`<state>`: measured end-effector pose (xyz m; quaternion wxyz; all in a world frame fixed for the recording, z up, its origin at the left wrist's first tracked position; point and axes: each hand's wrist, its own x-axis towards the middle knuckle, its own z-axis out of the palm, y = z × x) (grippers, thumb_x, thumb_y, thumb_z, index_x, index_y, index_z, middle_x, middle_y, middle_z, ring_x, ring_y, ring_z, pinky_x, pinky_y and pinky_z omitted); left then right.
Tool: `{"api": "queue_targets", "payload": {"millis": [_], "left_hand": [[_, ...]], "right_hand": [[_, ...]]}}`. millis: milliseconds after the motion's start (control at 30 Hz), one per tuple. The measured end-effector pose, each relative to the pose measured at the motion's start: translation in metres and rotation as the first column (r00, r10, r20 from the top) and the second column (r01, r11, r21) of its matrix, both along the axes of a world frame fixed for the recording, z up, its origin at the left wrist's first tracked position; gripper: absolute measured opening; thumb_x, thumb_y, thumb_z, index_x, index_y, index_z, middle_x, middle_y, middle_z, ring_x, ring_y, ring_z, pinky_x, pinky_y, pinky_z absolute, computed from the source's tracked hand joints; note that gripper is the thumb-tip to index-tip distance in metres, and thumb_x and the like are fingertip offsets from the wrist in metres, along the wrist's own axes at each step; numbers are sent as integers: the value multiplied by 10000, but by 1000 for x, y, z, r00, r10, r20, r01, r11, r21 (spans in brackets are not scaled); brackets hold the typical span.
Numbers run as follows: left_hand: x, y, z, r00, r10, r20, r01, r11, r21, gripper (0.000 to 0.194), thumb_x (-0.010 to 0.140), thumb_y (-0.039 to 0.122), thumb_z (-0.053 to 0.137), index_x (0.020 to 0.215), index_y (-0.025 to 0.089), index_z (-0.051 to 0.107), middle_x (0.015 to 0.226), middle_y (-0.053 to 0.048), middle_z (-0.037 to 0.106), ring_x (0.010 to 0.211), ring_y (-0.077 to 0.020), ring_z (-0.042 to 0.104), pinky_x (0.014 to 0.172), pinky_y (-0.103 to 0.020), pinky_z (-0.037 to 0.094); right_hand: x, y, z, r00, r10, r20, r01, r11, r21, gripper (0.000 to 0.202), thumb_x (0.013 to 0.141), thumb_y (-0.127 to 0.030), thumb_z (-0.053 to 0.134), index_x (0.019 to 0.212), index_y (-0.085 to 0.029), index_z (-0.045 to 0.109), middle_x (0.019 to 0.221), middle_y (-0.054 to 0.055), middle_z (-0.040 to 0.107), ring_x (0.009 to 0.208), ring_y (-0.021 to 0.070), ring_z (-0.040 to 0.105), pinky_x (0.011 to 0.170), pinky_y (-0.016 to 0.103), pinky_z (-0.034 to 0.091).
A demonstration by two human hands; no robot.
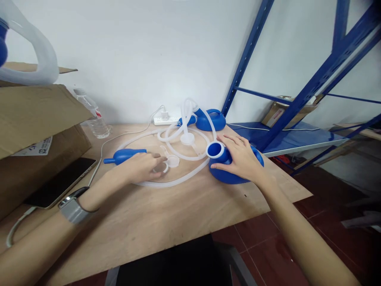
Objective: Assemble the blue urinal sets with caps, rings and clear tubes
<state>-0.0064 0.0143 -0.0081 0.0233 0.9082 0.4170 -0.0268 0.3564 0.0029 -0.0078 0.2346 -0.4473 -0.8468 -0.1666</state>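
Observation:
My right hand [242, 157] lies over the neck and side of a blue plastic bottle [229, 176] with a wide, white-rimmed mouth, gripping it. The bottle rests on its side on the table, mouth tipped up toward me. My left hand [145, 167] is curled round a small translucent white ring-like cap [162, 167], partly covered by the fingers. Touching or just beyond it lies a flat, clear lid with a strap [172, 160]. A blue funnel-shaped piece [125, 155] sits behind the left wrist. Clear tubing [178, 182] loops between the hands.
A second blue bottle [212, 120] and a white power strip [166, 120] stand near the wall. At left are a cardboard box [38, 115], a water bottle [97, 121] and a phone [59, 184]. A blue metal rack [279, 95] rises at right.

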Motion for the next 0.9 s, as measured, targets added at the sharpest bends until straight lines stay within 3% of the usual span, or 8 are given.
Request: {"api": "queue_targets", "payload": {"millis": [67, 167, 267, 433, 533, 667, 767, 900], "left_hand": [[-13, 1, 6, 998, 13, 66, -20, 995, 101, 501, 973, 417, 464, 1409, 206, 593, 1340, -142, 675, 1098, -331, 692, 911, -433, 533], [-33, 5, 6, 986, 73, 152, -108, 965, 238, 486, 969, 432, 456, 1360, 198, 626, 1375, -151, 651, 1196, -345, 639, 980, -449, 509], [-47, 7, -7, 973, 161, 168, -207, 929, 308, 474, 986, 458, 434, 1334, 208, 638, 1326, -168, 654, 1189, -373, 627, 982, -496, 492], [-56, 6, -29, 960, 220, 173, -264, 917, 300, 435, 1044, 461, 360, 1345, 255, 598, 1411, -151, 596, 1269, -361, 590, 1026, -495, 445], [-59, 7, -34, 966, 213, 146, -249, 920, 301, 444, 1063, 465, 329, 1372, 250, 564, 1437, -155, 582, 1294, -355, 576, 1045, -496, 421], [-60, 8, -38, 971, 204, 123, -232, 927, 294, 462, 1058, 470, 354, 1432, 252, 514, 1512, -163, 530, 1365, -370, 521, 1092, -518, 375], [-61, 8, -43, 973, 189, 133, -220, 930, 295, 469, 1049, 439, 410, 1475, 252, 476, 1548, -177, 500, 1411, -389, 475, 1121, -556, 340], [-62, 10, -48, 985, 115, 131, -155, 919, 362, 451, 1055, 393, 453, 1475, 240, 508, 1499, -191, 560, 1335, -400, 555, 1063, -552, 394]], "right_hand": [[-14, -9, 6, 993, 41, -107, -32, 996, 89, 894, 904, -684, 609, 1575, -151, 351, 1532, 231, 518, 1447, 438, 430, 1122, 640, 351], [-58, -29, 15, 957, 150, -249, -103, 976, 193, 578, 984, -515, 580, 1457, -189, 521, 1405, 180, 628, 1342, 364, 550, 1097, 547, 424], [-114, -34, 14, 945, 264, -195, -273, 962, -19, 365, 1027, -444, 532, 1295, -228, 654, 1226, 114, 727, 1148, 300, 661, 998, 467, 509], [-178, 9, -20, 941, 281, -187, -333, 866, -374, 511, 995, -466, 624, 1430, -207, 554, 1455, 153, 595, 1302, 334, 591, 1046, 508, 509], [-189, 32, -44, 932, 287, -223, -356, 847, -396, 516, 1006, -422, 615, 1446, -166, 534, 1457, 183, 576, 1388, 332, 526, 1138, 510, 450], [-187, 36, -66, 928, 288, -238, -358, 869, -341, 514, 996, -342, 620, 1469, -171, 514, 1461, 189, 572, 1426, 345, 488, 1168, 537, 420], [-184, 31, -72, 914, 297, -277, -383, 858, -343, 583, 988, -320, 620, 1527, -185, 444, 1501, 181, 550, 1465, 337, 448, 1188, 539, 404], [-186, 28, -70, 880, 314, -357, -429, 847, -313, 602, 1015, -352, 587, 1565, -199, 395, 1544, 159, 511, 1499, 313, 406, 1239, 524, 353]]}}
